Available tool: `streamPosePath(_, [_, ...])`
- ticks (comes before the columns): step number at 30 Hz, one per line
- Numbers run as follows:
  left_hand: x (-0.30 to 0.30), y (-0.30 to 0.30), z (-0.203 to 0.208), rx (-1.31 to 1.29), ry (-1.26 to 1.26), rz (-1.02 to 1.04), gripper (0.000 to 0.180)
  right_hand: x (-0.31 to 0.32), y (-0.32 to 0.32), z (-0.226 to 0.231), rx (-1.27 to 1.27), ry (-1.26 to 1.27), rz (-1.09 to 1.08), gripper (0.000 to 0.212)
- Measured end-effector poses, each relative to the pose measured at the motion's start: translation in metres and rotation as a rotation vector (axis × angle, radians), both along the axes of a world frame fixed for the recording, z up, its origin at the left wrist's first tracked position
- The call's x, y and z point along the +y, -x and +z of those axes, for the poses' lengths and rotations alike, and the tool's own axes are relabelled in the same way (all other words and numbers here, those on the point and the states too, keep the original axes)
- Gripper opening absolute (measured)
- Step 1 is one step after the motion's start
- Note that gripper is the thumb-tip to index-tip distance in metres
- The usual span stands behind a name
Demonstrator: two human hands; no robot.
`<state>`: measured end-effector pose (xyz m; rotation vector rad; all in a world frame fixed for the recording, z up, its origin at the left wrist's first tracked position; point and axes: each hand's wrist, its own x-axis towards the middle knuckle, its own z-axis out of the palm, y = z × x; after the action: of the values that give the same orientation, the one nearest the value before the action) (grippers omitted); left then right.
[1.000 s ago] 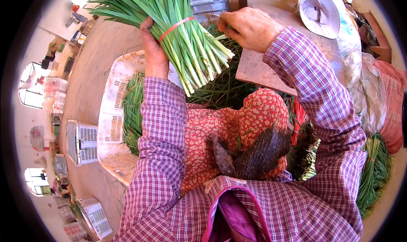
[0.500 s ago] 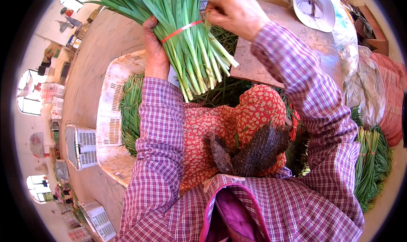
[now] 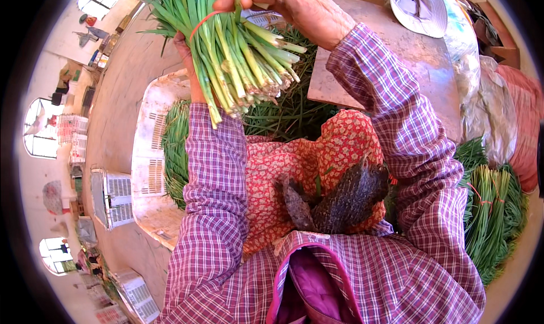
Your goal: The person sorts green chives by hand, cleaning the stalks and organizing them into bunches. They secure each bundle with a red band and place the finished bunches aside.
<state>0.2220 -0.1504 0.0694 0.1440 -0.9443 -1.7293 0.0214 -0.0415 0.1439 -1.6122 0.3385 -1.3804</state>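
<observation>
A thick bunch of garlic chives [image 3: 226,57], green leaves up and pale stem ends toward me, is raised at the top of the view. A thin red band [image 3: 201,24] goes around it. My left hand [image 3: 184,54] is wrapped round the bunch from the left and behind; most of its fingers are hidden. At the band, my right hand [image 3: 300,6] has thumb and fingers closed on a single chive stalk [image 3: 238,13] at the bunch's upper side. Something whitish shows at one fingertip.
A white plastic crate [image 3: 148,148] with chives stands at left. A brown board [image 3: 391,57] bears a pale hat [image 3: 418,9]. More banded bunches [image 3: 490,205] lie at right, near plastic sacks [image 3: 487,103]. Loose greens [image 3: 283,117] lie beyond my red flowered lap cloth [image 3: 272,171].
The bunch has shifted left and tilted, so its cut ends face me more. My right hand has moved left across its top and turned over, fingers now at the band.
</observation>
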Motion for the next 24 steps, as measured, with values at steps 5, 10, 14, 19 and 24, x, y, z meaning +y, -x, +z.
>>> streamPosePath(5, [0.011, 0.013, -0.001, 0.056, -0.002, 0.05, 0.068, 0.019, 0.042, 0.012, -0.487, -0.068, 0.425, 0.016])
streamPosePath(10, [0.009, -0.023, 0.014, 0.093, 0.032, 0.213, 0.068, 0.099, 0.105, -0.004, -0.581, -0.2, 0.315, 0.025])
streamPosePath(14, [0.0, -0.04, 0.023, 0.132, 0.06, 0.226, 0.068, 0.124, 0.122, -0.033, 0.322, -0.367, -0.634, 0.022])
streamPosePath(19, [-0.001, -0.05, 0.028, 0.155, 0.084, 0.184, 0.068, 0.095, 0.036, -0.031, 0.668, -0.035, -0.65, 0.035])
streamPosePath(24, [-0.007, -0.044, 0.029, 0.179, 0.101, 0.121, 0.068, 0.056, -0.006, -0.032, 0.577, 0.072, -0.775, 0.038])
